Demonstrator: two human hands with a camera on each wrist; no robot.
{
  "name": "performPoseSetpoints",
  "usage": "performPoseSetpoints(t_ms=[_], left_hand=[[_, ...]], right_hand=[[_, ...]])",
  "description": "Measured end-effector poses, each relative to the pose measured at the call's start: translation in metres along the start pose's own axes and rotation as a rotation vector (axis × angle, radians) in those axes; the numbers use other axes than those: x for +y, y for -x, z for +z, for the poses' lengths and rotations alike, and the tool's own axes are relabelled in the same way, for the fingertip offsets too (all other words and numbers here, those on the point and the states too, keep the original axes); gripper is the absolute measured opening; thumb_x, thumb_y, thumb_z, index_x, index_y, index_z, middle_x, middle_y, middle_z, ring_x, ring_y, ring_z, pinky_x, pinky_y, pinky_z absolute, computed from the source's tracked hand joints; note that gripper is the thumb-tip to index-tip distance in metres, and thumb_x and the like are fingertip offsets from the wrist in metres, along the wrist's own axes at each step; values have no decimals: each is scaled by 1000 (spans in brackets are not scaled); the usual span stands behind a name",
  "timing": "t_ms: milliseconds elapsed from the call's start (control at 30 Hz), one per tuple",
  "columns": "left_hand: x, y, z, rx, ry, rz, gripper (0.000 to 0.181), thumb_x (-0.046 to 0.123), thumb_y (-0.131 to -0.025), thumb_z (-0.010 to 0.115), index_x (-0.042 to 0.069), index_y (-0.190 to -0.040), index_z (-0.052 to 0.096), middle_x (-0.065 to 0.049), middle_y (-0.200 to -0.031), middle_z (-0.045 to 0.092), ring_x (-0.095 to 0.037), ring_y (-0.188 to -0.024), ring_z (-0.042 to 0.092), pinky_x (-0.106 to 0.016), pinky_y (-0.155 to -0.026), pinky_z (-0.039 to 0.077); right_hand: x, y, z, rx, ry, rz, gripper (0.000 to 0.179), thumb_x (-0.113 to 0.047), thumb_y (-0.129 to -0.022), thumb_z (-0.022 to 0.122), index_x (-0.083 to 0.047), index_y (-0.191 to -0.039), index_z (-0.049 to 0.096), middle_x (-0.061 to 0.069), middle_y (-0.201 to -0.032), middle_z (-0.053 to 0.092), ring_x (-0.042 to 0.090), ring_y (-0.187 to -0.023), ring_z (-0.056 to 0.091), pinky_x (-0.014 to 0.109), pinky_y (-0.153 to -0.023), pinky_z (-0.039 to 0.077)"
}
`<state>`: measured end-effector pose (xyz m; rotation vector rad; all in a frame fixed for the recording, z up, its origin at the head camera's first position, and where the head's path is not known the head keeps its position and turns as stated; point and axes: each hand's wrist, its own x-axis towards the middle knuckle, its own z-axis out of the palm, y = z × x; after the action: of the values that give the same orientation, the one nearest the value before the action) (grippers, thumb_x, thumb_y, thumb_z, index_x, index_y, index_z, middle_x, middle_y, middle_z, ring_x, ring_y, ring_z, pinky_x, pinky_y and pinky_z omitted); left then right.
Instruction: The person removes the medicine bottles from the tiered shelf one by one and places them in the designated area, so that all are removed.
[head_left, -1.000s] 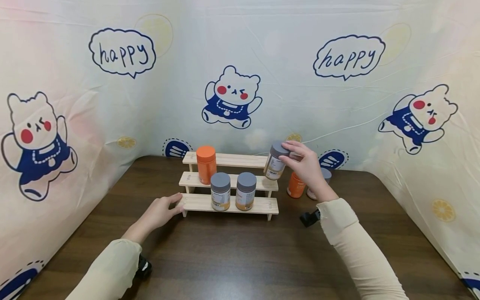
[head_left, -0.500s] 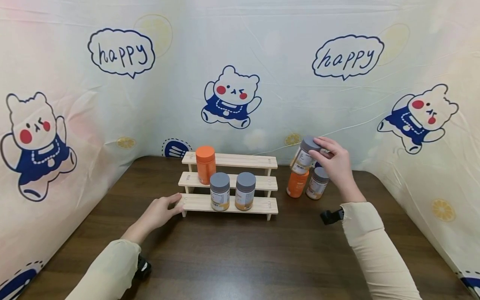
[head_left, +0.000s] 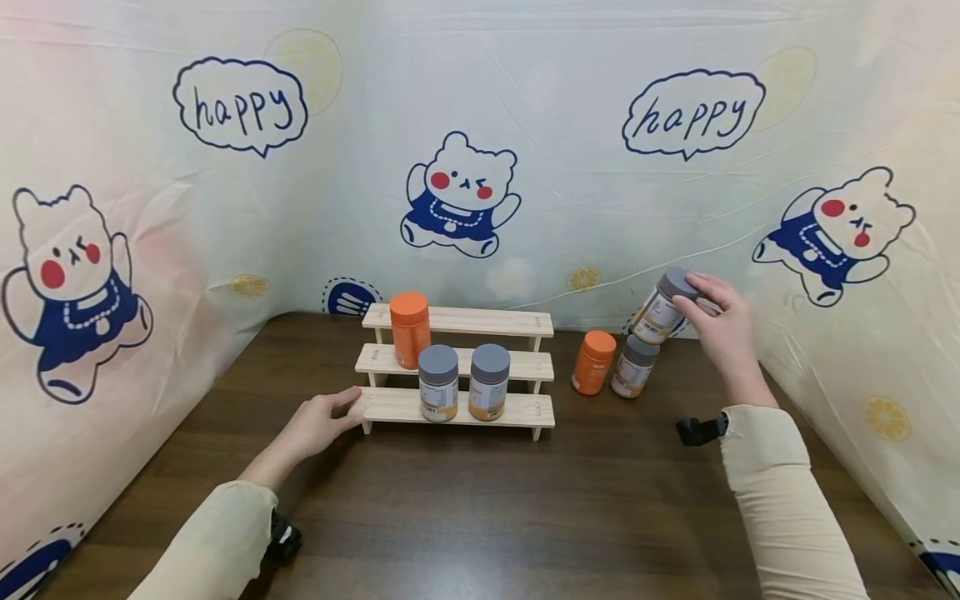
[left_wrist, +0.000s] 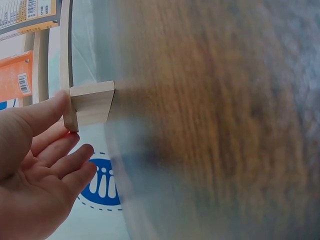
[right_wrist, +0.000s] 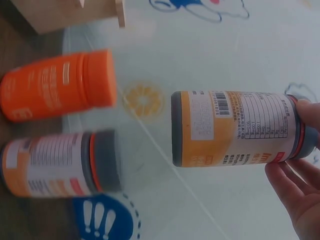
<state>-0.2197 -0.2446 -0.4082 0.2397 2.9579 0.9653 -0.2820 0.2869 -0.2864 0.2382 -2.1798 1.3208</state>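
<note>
A three-step wooden display rack [head_left: 457,404] stands on the table. My left hand [head_left: 318,427] pinches the left end of its lowest board between thumb and fingers. In the right wrist view, my right hand [right_wrist: 300,190] grips a grey-lidded supplement bottle [right_wrist: 230,129] by the lid. That bottle hangs tilted above a second grey-lidded bottle [head_left: 635,367] on the table. Beside the second one stands an orange bottle [head_left: 594,363]. Two grey-lidded bottles [head_left: 438,385] [head_left: 489,383] stand on the rack's lowest step, and another orange bottle [head_left: 409,332] on its middle step.
The dark wooden table [head_left: 480,517] reaches back to a printed cloth backdrop [head_left: 570,208] that also closes off both sides. The standing orange and grey-lidded bottles are close together, right of the rack.
My right hand has carried the grey-lidded bottle rightward from beside the rack, past the standing orange bottle, to above the standing grey-lidded one. My left hand stays at the rack.
</note>
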Motion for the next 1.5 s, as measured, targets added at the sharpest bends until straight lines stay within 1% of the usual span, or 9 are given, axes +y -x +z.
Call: performPoseSetpoints(t_ms=[133, 267, 500, 600, 733, 967, 1100, 1267, 1500], left_hand=[[-2, -3, -1, -9, 5, -5, 53, 26, -90, 61, -2, -133, 46, -24, -133, 43, -42, -120, 40, -56, -93, 35], [-4, -5, -3, -11, 8, 2, 52, 24, -90, 61, -2, -133, 46, -23, -133, 43, -42, -120, 40, -55, -93, 35], [-5, -9, -6, -16, 10, 22, 52, 24, -90, 60, -3, -132, 46, -22, -134, 43, -41, -120, 40, -54, -93, 35], [-4, -8, -6, -19, 14, 16, 52, 23, -90, 60, -3, -133, 46, -22, -134, 42, -41, -121, 39, -54, -94, 35], [-4, -8, -6, -25, 18, 5, 52, 24, -91, 60, -3, -133, 45, -23, -134, 42, -41, -121, 39, -54, -94, 34], [-3, -8, -6, -37, 26, -6, 53, 24, -91, 60, -3, -134, 45, -23, -135, 41, -41, -122, 38, -54, -95, 34], [-5, -8, -5, -31, 21, 1, 53, 25, -90, 60, -2, -134, 45, -22, -135, 42, -41, -122, 38, -54, -94, 34], [-5, -9, -4, -25, 14, 6, 53, 25, -90, 60, -2, -133, 45, -23, -134, 42, -41, -121, 40, -54, -93, 35], [-6, -10, -4, -28, 6, 5, 53, 25, -90, 60, -2, -133, 45, -23, -134, 42, -41, -121, 40, -54, -94, 35]], right_hand=[[-2, 1, -6, 51, 26, 40, 42, -9, -86, 65, 6, -124, 55, 15, -126, 50, 9, -103, 50, 20, -86, 44], [-1, 3, -11, 94, 9, 76, 40, -6, -85, 65, 8, -121, 56, 12, -124, 52, 9, -101, 52, 21, -87, 44], [39, -3, -19, 172, 33, 181, 43, -9, -84, 67, 3, -124, 56, 1, -117, 54, 8, -101, 52, 17, -84, 44], [51, -1, -21, 159, 56, 203, 45, -13, -85, 66, 2, -126, 55, 4, -119, 52, 10, -105, 52, 15, -83, 44], [65, 6, -21, 119, 134, 227, 47, -20, -87, 65, 1, -127, 54, 11, -124, 50, 16, -109, 52, 16, -82, 44], [86, 19, -11, 112, 192, 232, 42, -16, -86, 66, 2, -122, 58, 11, -117, 52, 6, -96, 53, 12, -79, 44], [99, 24, -6, 98, 205, 234, 42, -17, -86, 66, 3, -121, 58, 14, -119, 53, 12, -100, 55, 12, -79, 44], [110, 29, -1, 74, 259, 226, 41, -19, -85, 67, 1, -120, 60, 12, -120, 54, 15, -101, 56, 11, -78, 44], [116, 34, 5, 45, 276, 172, 39, -15, -83, 69, 5, -117, 61, 18, -120, 54, 31, -104, 55, 11, -77, 44]])
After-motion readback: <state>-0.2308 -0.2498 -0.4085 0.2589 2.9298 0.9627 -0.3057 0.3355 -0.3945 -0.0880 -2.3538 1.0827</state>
